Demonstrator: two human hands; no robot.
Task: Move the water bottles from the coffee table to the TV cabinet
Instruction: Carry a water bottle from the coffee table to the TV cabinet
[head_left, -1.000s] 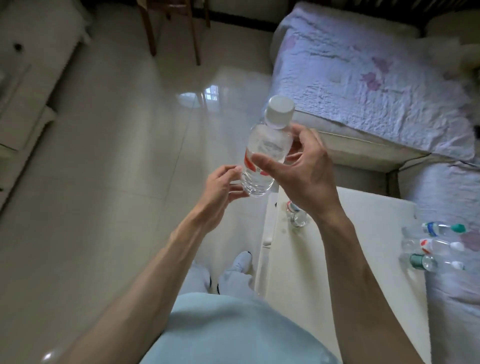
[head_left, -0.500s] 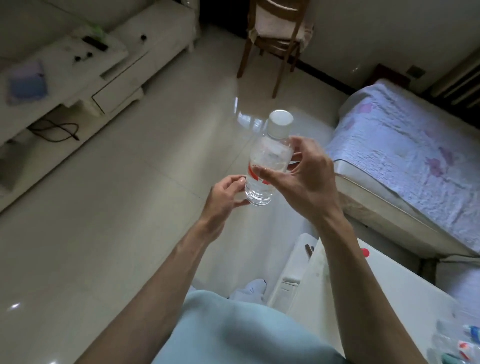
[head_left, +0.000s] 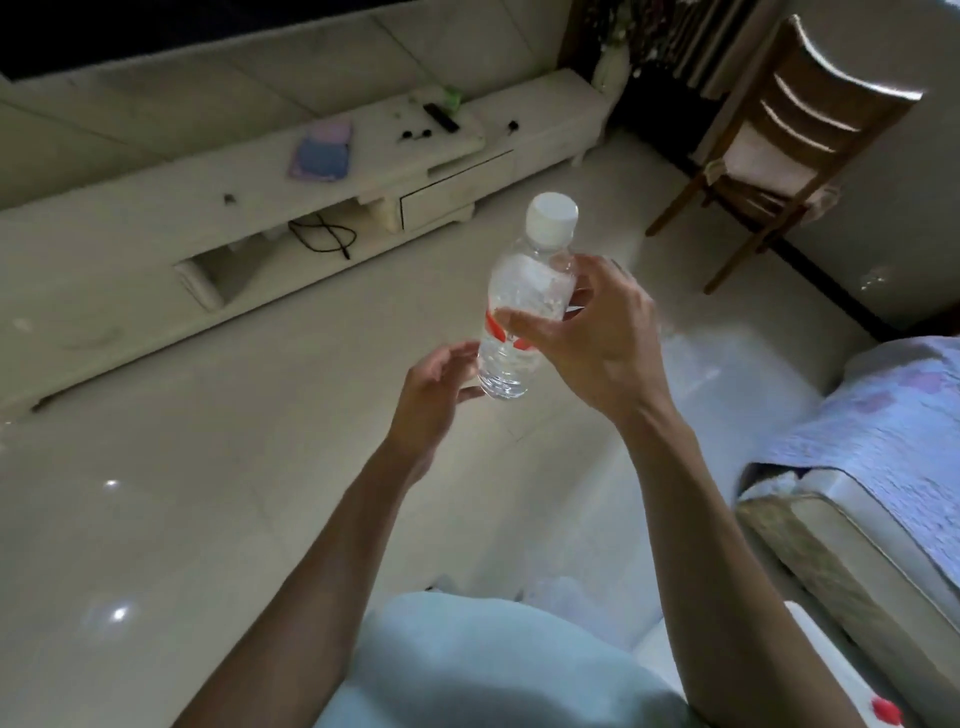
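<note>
Well short of the TV cabinet (head_left: 234, 197), the right hand (head_left: 597, 338) wraps the near-upright water bottle (head_left: 530, 291) at its middle. The left hand (head_left: 431, 389), fingers relaxed, touches its base. Best carried steady, then stood on the cabinet's bare top.

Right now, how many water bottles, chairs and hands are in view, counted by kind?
Water bottle: 1
Wooden chair: 1
Hands: 2, the left hand and the right hand
Total: 4
</note>
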